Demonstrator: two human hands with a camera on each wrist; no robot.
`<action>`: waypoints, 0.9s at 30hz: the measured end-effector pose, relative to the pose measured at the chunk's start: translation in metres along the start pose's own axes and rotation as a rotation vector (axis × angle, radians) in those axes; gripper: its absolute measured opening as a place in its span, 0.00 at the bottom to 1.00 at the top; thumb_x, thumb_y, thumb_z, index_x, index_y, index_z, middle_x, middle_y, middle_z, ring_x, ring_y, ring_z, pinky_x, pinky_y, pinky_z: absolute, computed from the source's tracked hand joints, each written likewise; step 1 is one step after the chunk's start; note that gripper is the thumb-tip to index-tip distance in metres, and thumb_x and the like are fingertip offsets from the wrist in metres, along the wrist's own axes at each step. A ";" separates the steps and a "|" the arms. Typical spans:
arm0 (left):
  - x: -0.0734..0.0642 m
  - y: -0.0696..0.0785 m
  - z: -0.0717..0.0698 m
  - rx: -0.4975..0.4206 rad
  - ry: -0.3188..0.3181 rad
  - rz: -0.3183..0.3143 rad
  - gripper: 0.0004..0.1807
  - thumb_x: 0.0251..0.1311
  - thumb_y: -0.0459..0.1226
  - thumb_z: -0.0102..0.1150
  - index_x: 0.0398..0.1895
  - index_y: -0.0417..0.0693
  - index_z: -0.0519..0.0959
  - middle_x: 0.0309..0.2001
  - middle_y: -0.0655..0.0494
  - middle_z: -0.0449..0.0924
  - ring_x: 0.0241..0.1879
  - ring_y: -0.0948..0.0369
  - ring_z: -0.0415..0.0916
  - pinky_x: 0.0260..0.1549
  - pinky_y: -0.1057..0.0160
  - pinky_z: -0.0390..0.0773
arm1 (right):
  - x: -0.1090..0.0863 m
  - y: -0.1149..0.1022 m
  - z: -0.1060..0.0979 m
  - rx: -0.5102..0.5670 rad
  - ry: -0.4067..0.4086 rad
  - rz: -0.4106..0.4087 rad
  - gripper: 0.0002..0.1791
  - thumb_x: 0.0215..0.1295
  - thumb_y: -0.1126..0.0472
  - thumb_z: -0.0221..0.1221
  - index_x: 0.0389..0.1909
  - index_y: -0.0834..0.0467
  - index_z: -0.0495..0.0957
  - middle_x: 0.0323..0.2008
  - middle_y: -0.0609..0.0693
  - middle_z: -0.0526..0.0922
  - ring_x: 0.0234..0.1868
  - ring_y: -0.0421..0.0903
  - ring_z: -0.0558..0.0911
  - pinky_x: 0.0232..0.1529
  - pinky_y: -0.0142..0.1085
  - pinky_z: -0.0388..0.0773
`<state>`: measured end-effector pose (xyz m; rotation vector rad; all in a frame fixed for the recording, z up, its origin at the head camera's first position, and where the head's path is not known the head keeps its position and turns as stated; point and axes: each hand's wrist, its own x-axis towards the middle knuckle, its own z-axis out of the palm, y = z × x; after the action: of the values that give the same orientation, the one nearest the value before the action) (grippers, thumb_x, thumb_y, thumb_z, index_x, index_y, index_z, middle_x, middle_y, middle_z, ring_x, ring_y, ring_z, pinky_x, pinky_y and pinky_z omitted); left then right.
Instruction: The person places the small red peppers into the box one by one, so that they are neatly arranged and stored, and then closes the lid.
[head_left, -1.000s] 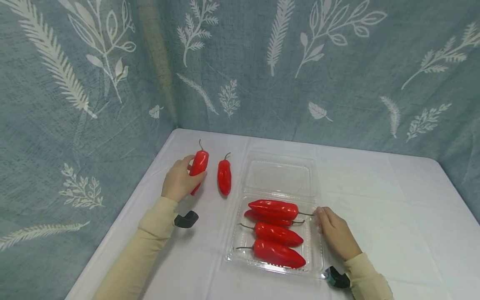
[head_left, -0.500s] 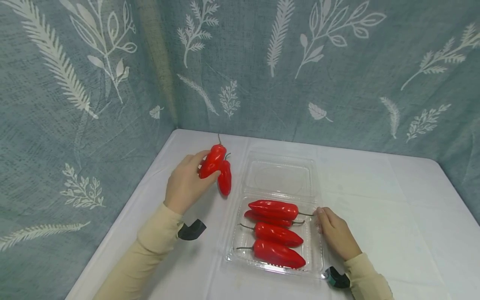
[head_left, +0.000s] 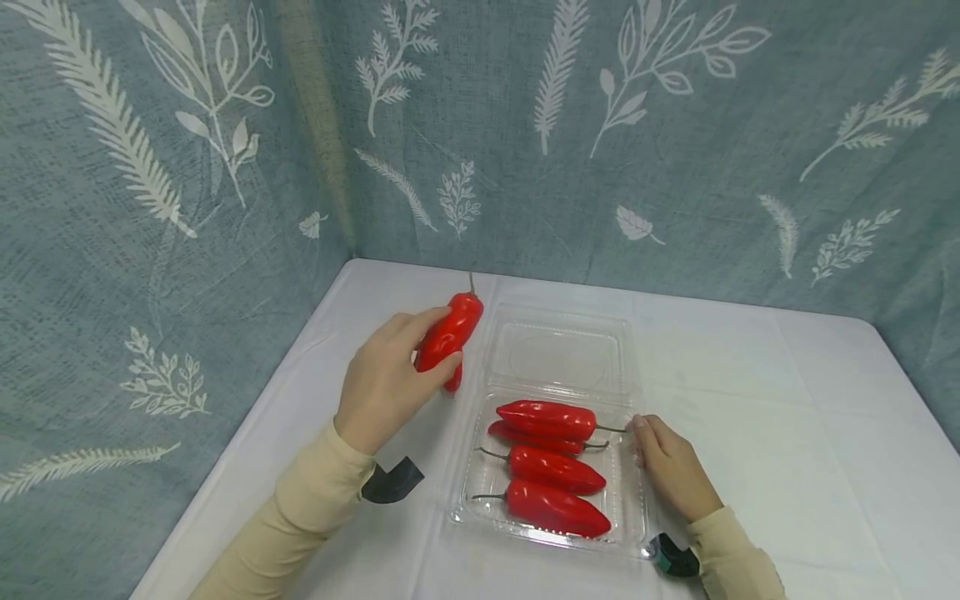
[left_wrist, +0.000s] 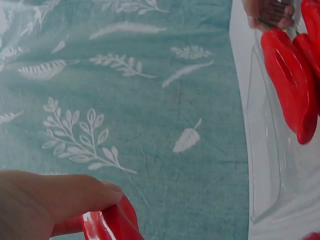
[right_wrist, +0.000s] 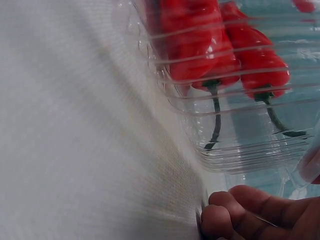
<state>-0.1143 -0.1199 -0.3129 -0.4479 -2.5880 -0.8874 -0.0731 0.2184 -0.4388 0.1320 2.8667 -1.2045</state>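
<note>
My left hand [head_left: 390,379] grips a red pepper [head_left: 452,329] between thumb and fingers, its stem pointing away. In the left wrist view the thumb [left_wrist: 80,195] lies across that pepper. Behind it, a second red pepper [head_left: 453,383] on the table is mostly hidden. An open clear plastic clamshell container [head_left: 468,487] holds several red peppers [head_left: 557,469] lying crosswise. My right hand [head_left: 670,462] pinches the container's right rim. The right wrist view has its curled fingers [right_wrist: 250,212] just past the ribbed wall and the thumb at the rim.
The container's clear lid [head_left: 558,354] lies flat behind its tray. A white cloth [head_left: 757,433] covers the table. Blue-green leaf-patterned fabric [head_left: 495,125] hangs along the back and left. A dark wrist device [head_left: 393,482] juts from the left sleeve.
My left hand has carried its pepper up and to the right, until it overlaps the second pepper in the head view. My right hand and the container stay still.
</note>
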 end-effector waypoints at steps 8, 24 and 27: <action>-0.003 0.009 0.010 -0.022 -0.044 0.114 0.31 0.50 0.42 0.71 0.59 0.51 0.75 0.46 0.50 0.80 0.41 0.56 0.77 0.34 0.57 0.83 | -0.001 0.001 -0.001 -0.001 0.001 -0.002 0.22 0.76 0.45 0.37 0.39 0.56 0.73 0.22 0.46 0.72 0.28 0.41 0.72 0.32 0.33 0.68; -0.007 0.017 0.041 0.040 -0.313 0.413 0.28 0.50 0.44 0.71 0.58 0.58 0.76 0.46 0.57 0.79 0.45 0.61 0.76 0.38 0.65 0.81 | 0.001 0.002 0.000 0.009 0.001 -0.002 0.24 0.76 0.44 0.37 0.40 0.57 0.74 0.22 0.46 0.72 0.28 0.41 0.73 0.34 0.34 0.69; -0.009 0.019 0.048 0.035 -0.352 0.477 0.28 0.51 0.44 0.71 0.58 0.57 0.77 0.46 0.57 0.79 0.45 0.62 0.76 0.38 0.66 0.81 | 0.001 0.001 -0.001 0.009 0.002 -0.002 0.23 0.76 0.44 0.37 0.40 0.57 0.74 0.21 0.46 0.72 0.28 0.41 0.72 0.33 0.34 0.69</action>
<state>-0.1103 -0.0767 -0.3427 -1.2432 -2.6050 -0.6358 -0.0740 0.2200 -0.4393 0.1301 2.8641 -1.2183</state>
